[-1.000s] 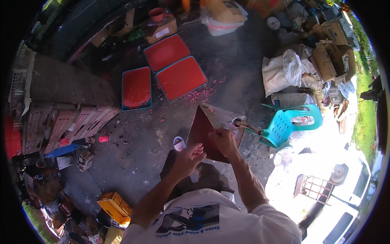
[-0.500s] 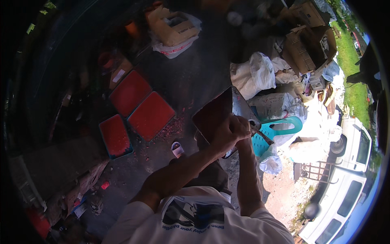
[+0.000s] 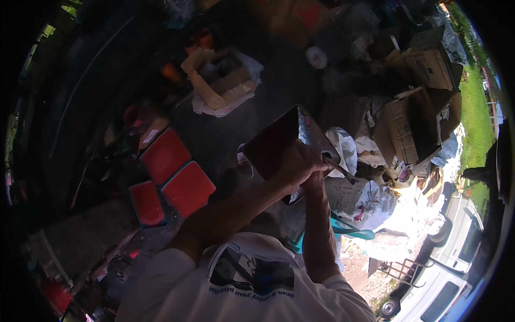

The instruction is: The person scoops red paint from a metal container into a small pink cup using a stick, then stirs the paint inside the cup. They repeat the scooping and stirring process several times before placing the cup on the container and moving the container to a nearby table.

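Note:
A dark, box-shaped metal container [image 3: 271,142] stands tilted in front of my chest, its bright shiny side turned right. My left hand [image 3: 298,162] is closed at its near side, with the forearm crossing from lower left. My right hand [image 3: 313,181] sits just below, partly hidden by the left, its fingers also closed. A long, thin tool [image 3: 341,168] juts out right from beside my fists. Its kind, and which hand grips it, I cannot make out. Three shallow trays with red surfaces, one of them the nearest red tray [image 3: 188,188], lie on the floor to the left.
An open carton [image 3: 225,86] on white plastic lies ahead. Torn cardboard boxes [image 3: 410,129] and pale sacks [image 3: 359,201] are heaped to the right. A teal plastic basket [image 3: 343,228] is partly behind my right arm. A white vehicle [image 3: 440,273] stands outside at lower right.
The whole view has shifted, so the trays and boxes sit lower. My hands and the metal container are slightly farther up and left. My right arm now covers much of the teal basket.

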{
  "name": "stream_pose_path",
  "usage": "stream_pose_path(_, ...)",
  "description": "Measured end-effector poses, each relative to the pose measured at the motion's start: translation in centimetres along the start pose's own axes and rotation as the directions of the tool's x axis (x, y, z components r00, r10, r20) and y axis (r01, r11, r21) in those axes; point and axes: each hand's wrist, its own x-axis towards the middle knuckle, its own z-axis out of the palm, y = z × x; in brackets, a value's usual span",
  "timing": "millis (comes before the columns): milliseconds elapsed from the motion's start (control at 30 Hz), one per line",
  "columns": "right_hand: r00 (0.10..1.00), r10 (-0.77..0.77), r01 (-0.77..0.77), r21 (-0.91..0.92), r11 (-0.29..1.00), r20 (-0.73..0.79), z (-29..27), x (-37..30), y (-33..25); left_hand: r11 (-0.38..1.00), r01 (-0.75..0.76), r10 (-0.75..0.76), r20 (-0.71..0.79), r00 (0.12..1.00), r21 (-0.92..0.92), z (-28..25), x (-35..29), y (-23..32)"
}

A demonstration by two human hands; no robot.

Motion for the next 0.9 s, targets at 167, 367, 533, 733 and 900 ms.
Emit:
stream_pose_path(167,0.999,0.043,-0.043,0.007,0.999,-0.019,-3.7,14.8,0.4,0.986,-0.051,0.057,-0.032,0.998,0.156,1.2,13.6,7.2)
stream_pose_path(367,0.999,0.036,-0.035,0.032,0.999,-0.029,-6.5,34.0,1.2,0.969,-0.082,0.104,-0.084,0.991,0.234,3.1,28.8,14.9)
stream_pose_path(533,0.997,-0.007,0.001,0.082,0.997,0.071,-7.7,49.8,3.5,0.998,-0.051,0.054,-0.187,0.981,0.023,3.8,41.7,21.6)
stream_pose_path(733,0.961,-0.029,-0.002,0.111,0.994,0.274,-7.0,67.5,5.4,0.997,-0.082,0.078,-0.351,0.933,0.004,3.1,54.7,29.4)
stream_pose_path(900,0.893,0.029,-0.065,0.065,0.996,0.450,-5.8,81.4,4.0,0.999,-0.042,0.035,-0.501,0.865,-0.001,-0.4,66.0,35.3)
